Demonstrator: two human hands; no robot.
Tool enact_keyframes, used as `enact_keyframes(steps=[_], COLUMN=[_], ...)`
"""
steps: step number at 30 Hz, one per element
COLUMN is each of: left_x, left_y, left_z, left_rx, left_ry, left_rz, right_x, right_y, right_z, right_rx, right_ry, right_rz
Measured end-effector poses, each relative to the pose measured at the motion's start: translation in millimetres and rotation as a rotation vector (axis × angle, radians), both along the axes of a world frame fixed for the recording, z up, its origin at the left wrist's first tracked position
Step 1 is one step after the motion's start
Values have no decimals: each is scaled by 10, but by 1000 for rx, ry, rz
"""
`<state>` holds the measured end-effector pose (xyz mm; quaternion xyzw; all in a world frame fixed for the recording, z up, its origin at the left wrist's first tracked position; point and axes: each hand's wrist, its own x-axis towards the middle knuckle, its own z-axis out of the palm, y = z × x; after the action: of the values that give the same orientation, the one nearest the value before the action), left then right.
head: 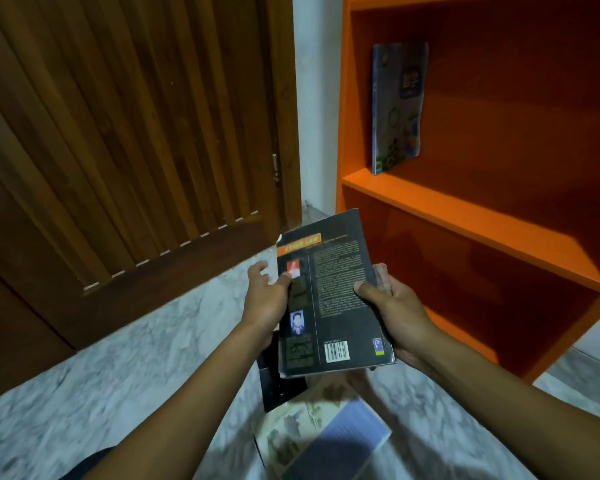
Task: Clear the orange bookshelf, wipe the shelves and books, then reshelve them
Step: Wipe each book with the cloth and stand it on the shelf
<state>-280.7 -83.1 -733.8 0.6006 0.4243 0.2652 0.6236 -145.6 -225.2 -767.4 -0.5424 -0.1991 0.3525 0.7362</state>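
Right hand (392, 306): thumb laid across the back cover, fingers curled under the right edge, gripping the dark paperback (329, 296). Left hand (267, 296): thumb pressed on the left margin of the cover, fingers spread and only loosely bent beside the spine edge, so a light pinch rather than a full grip. Dark paperback: held back cover up, barcode toward the person, tilted, above the floor and just in front of the lower left corner of the orange bookshelf (465, 216). Whether a cloth sits under the right fingers cannot be told; something pale shows there, blurred. Beneath the hands: a black object (274, 382) and a loose pile of books (323, 434) lying flat on the marble floor (118, 393). Orange bookshelf: two compartments in view, the upper holding one blue book (397, 105) that stands leaning against the left wall; the lower shows no books. Wooden slatted door (118, 133) to the left. Risks, as judged: the loose left pinch may let the paperback slip onto the pile below; a soft cover could bend or crease if carried by one edge; the leaning blue book may topple if the shelf is knocked; floor books lie underfoot.
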Motion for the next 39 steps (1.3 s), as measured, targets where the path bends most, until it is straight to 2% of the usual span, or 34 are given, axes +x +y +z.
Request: enact_keyframes(steps=[2,3,4,7,8,11,13,15,18,22,26,27,29,31,33,36,38,39], left_x=[-22,-17,7,87,115,133,106,67,3,-70,-110,-115,-119,-102,-72,-18,-1,2], left_y=[-102,-161,-216,-375,-400,-389,-356,-287,-186,-57,39,46,27,-21,-92,-164,-156,-129], left_z=[52,72,82,114,91,-23,-68,-82,-14,82,120,123,122,90,61,31,56,63], left_rx=[289,346,303,-174,-257,-316,-305,-270,-259,-194,-60,-38,-12,13,17,-21,-53,-68], left_ry=[46,25,-15,-119,-118,-127,-176,-222,-285,-325,-308,-298,-269,-227,-216,-272,-317,-341], left_rz=[-28,-61,-110,-214,-219,-85,13,75,75,26,-65,-104,-199,-289,-352,-382,-376,-358], right_x=[-51,-98,-150,-346,-419,-571,-592,-566,-548,-465,-123,-26,175,312,327,306,220,173], right_y=[0,-1,-9,-39,-55,-87,-130,-161,-157,-123,-53,-61,-94,-147,-203,-222,-197,-183], right_z=[37,54,59,7,-28,-154,-233,-267,-154,220,437,504,623,702,712,477,290,207], right_rx=[-50,-82,-114,-201,-231,-255,-276,-280,-191,-87,42,83,91,55,-2,-184,-254,-236], right_ry=[-105,-183,-280,-635,-779,-1133,-1212,-1195,-1102,-548,-28,76,80,-177,-591,-1173,-1358,-1369], right_rz=[-10,-15,-14,-17,-12,26,105,170,132,-30,-320,-371,-436,-470,-424,-188,-67,-28])
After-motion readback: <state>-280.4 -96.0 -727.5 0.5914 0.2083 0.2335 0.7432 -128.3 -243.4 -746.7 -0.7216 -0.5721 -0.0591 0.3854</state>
